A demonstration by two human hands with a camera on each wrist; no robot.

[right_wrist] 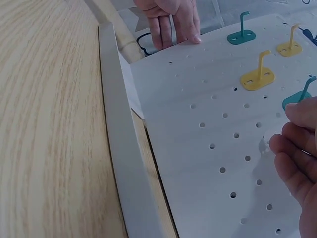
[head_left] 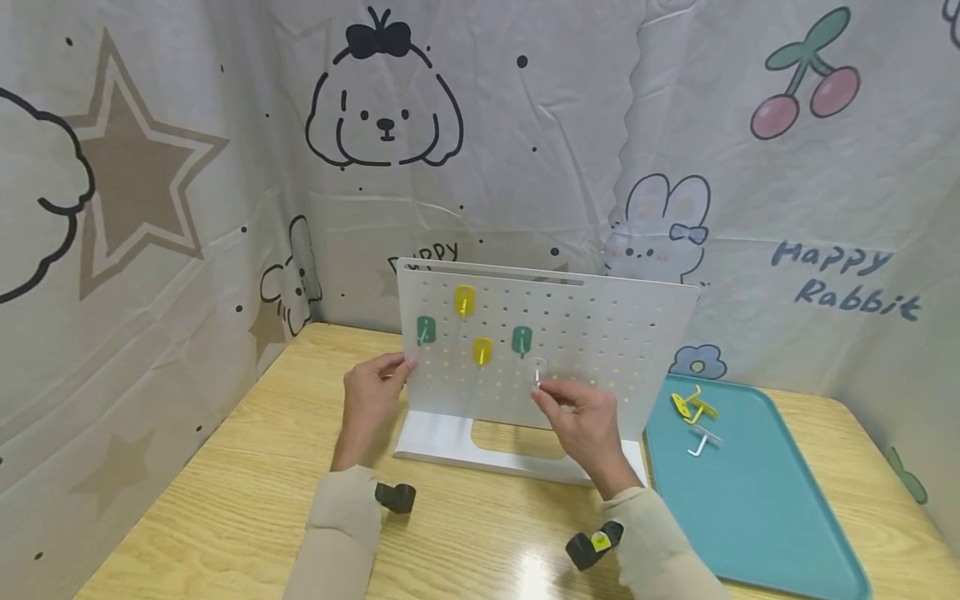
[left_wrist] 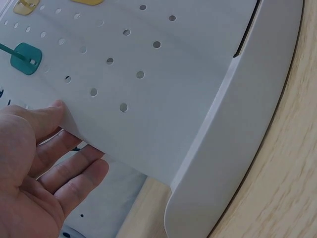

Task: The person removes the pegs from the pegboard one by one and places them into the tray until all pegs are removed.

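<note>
A white pegboard [head_left: 600, 350] stands upright on its base, with two yellow hooks [head_left: 482, 352] and two green hooks [head_left: 522, 340] on its front. My left hand [head_left: 375, 396] holds the board's left edge; in the left wrist view the thumb [left_wrist: 49, 115] lies at the front and the other fingers reach behind. My right hand [head_left: 585, 421] pinches the stem of a white hook [head_left: 537, 369], whose plate is against the board, low and right of the nearer green hook. In the right wrist view, the fingers [right_wrist: 292, 148] hide that white hook.
To the right of the board lies a blue-green tray [head_left: 757, 500]. Two yellow hooks [head_left: 693, 406] and another white hook [head_left: 703, 440] lie near its far left corner. Behind the wooden table [head_left: 247, 492] hangs a printed cloth [head_left: 517, 167].
</note>
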